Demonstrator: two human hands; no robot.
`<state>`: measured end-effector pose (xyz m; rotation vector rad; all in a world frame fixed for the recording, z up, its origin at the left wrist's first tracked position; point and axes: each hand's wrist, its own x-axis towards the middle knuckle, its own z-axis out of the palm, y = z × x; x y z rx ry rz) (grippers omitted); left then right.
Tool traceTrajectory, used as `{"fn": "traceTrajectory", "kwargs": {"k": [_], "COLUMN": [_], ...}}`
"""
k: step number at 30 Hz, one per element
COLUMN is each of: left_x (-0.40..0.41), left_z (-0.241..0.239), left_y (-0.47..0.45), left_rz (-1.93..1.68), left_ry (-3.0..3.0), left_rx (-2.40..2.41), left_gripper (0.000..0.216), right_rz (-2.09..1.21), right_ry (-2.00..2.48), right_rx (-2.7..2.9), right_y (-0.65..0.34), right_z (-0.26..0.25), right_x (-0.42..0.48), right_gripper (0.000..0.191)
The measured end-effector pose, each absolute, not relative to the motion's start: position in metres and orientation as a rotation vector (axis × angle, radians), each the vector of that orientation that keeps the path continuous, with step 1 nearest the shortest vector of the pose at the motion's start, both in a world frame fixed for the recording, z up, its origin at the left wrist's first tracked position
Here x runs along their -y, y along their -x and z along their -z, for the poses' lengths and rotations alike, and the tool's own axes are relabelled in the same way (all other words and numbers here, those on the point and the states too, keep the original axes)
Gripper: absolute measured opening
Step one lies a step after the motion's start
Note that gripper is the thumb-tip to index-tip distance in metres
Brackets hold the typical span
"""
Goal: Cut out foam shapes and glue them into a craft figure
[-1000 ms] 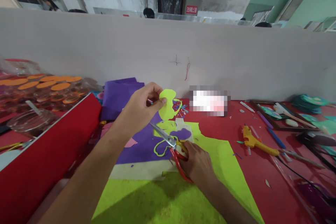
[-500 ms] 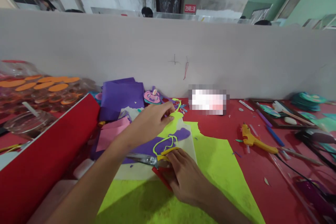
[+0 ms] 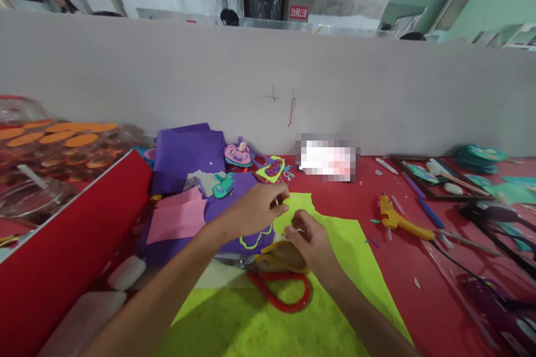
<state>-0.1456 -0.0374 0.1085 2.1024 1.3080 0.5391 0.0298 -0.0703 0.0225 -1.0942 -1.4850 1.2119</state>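
The red table (image 3: 343,196) carries a lime sheet (image 3: 349,248), spread from its middle toward the near edge. Above this, the left hand (image 3: 266,206) and right hand (image 3: 313,241) face each other, apart, fingers curled; whether either pinches something small, I cannot tell. Scissors (image 3: 250,262) lie partly over the sheet, blades toward the table's left edge, handles just nearside of the right hand. A thin lime strip (image 3: 248,246) lies just beyond them. For such close fingerwork, steady wrists, a light pinch and forearms kept off the blades should serve best.
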Motion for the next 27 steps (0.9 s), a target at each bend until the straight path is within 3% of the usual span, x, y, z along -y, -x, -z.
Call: {"fn": "traceTrajectory", "kwargs": {"k": [3, 8, 13, 16, 21, 25, 27], "left_x": [0.038, 0.033, 0.029, 0.024, -0.001, -0.020, -0.023], "left_z": [-0.099, -0.077, -0.061, -0.065, -0.070, -0.059, -0.051], "left_y": [0.142, 0.161, 0.171, 0.174, 0.189, 0.199, 0.200], "left_rz": [-0.440, -0.141, 0.016, -0.129, -0.781, -1.333, -1.390], "left_ry": [-2.085, -2.330, -2.362, -2.334, -1.840, -1.559, -1.555], "left_rx": [-1.298, -1.627, -1.539, -1.495, -1.617, -1.601, -1.611], "left_gripper": [0.011, 0.011, 0.005, 0.013, 0.009, 0.045, 0.058], "right_rz": [-1.224, -1.209, -1.229, -1.233, -1.242, -1.232, -1.228], "right_ry": [1.168, 1.188, 1.166, 1.138, 1.136, 1.137, 1.141], "right_rx": [1.398, 1.189, 1.157, 1.160, 1.156, 1.184, 1.197], "right_y": [-0.030, -0.037, -0.040, -0.039, -0.039, -0.040, -0.039], "right_z": [-0.014, -0.004, -0.008, -0.012, -0.012, -0.009, -0.009], "right_x": [0.063, 0.053, 0.051, 0.053, 0.052, 0.052, 0.052], "right_gripper": [0.043, 0.045, 0.043, 0.039, 0.037, 0.040, 0.040]}}
